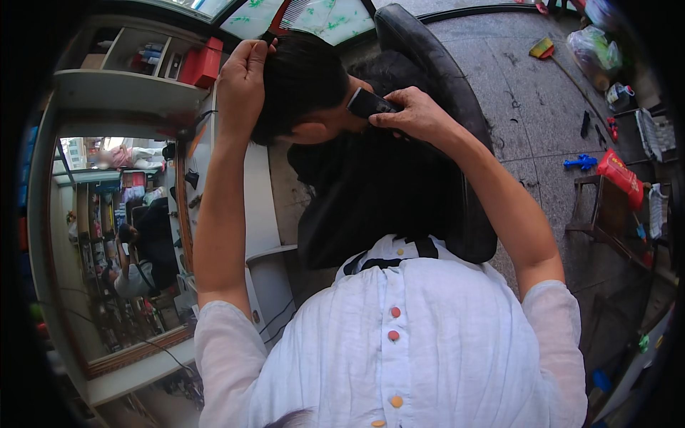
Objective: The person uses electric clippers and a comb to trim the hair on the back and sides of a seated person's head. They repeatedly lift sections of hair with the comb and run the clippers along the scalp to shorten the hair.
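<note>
A seated person with short dark hair [303, 78] is in front of me, draped in a black cape [385, 185]. My right hand [421, 118] is closed round a black hair clipper [371, 104], its head end against the back of the person's neck, below the hairline. At the other side of the head, my left hand [242, 78] is raised with its fingers pinched together. From those fingers a comb [289, 14] seems to stick out past the top of the head; the hair and fingers partly hide its handle.
The black chair [446, 78] curves round the person's back. To the left stand a framed mirror [118, 242] and shelves with a red box [207, 63]. On the right, the tiled floor [514, 143] holds a broom [546, 50], a blue toy [581, 162] and hair clippings.
</note>
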Demonstrator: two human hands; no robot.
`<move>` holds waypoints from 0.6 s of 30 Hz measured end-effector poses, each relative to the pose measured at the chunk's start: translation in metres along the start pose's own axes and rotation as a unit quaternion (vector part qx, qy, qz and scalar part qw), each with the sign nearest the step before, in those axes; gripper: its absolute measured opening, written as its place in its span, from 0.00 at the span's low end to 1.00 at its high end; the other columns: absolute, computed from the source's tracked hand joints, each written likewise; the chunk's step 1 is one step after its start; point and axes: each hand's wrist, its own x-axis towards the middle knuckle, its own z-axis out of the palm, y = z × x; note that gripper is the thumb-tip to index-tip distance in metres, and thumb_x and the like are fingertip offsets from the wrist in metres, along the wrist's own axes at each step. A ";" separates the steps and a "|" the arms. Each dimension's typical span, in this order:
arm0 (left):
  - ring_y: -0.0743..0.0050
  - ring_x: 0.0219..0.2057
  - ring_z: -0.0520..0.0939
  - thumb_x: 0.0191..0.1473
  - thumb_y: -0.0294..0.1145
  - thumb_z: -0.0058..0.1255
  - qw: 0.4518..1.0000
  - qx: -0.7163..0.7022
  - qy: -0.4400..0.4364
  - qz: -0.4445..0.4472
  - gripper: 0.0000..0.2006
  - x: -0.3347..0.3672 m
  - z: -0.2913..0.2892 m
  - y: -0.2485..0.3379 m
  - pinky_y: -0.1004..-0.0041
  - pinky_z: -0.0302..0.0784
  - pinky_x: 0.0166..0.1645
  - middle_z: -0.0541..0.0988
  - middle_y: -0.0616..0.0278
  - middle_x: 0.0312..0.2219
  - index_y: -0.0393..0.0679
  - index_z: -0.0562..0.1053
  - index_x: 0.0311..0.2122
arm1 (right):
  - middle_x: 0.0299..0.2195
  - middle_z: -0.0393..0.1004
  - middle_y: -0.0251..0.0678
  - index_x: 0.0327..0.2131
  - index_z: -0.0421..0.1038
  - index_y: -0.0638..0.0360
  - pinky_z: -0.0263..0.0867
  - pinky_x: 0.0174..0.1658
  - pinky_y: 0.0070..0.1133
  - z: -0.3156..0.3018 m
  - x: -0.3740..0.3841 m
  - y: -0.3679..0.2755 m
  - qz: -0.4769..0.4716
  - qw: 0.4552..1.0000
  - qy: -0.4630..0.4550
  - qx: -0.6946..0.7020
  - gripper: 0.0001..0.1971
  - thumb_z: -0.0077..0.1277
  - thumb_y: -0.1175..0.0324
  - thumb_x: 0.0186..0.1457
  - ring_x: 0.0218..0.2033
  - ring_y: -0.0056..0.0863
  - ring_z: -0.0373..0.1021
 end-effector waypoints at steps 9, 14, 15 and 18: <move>0.74 0.35 0.80 0.65 0.44 0.41 1.000 -0.015 0.007 -0.020 0.17 -0.002 -0.001 -0.002 0.75 0.72 0.42 0.82 0.62 0.32 0.41 0.76 0.39 | 0.21 0.72 0.28 0.37 0.74 0.67 0.63 0.24 0.14 0.011 0.006 0.004 -0.015 1.000 0.000 0.024 0.20 0.63 0.59 0.49 0.20 0.14 0.67; 0.74 0.34 0.80 0.65 0.44 0.41 1.000 -0.015 0.008 -0.016 0.17 -0.002 -0.001 0.000 0.74 0.72 0.42 0.81 0.61 0.31 0.42 0.76 0.39 | 0.22 0.73 0.29 0.36 0.74 0.66 0.65 0.25 0.14 0.012 0.003 -0.001 -0.012 0.999 -0.001 0.031 0.19 0.63 0.58 0.50 0.21 0.14 0.68; 0.74 0.34 0.80 0.65 0.44 0.41 1.000 -0.011 0.006 -0.020 0.17 -0.002 -0.002 0.000 0.74 0.72 0.42 0.81 0.61 0.31 0.42 0.76 0.39 | 0.22 0.73 0.29 0.36 0.74 0.65 0.65 0.25 0.14 0.013 0.003 -0.001 -0.014 0.999 0.001 0.037 0.19 0.63 0.58 0.50 0.21 0.14 0.68; 0.74 0.34 0.80 0.65 0.45 0.40 1.000 -0.012 0.004 -0.017 0.17 -0.005 -0.003 -0.007 0.74 0.72 0.41 0.81 0.61 0.30 0.42 0.76 0.39 | 0.22 0.73 0.29 0.35 0.74 0.64 0.66 0.25 0.14 0.015 -0.004 -0.003 -0.013 0.985 -0.026 0.169 0.18 0.63 0.57 0.50 0.21 0.15 0.69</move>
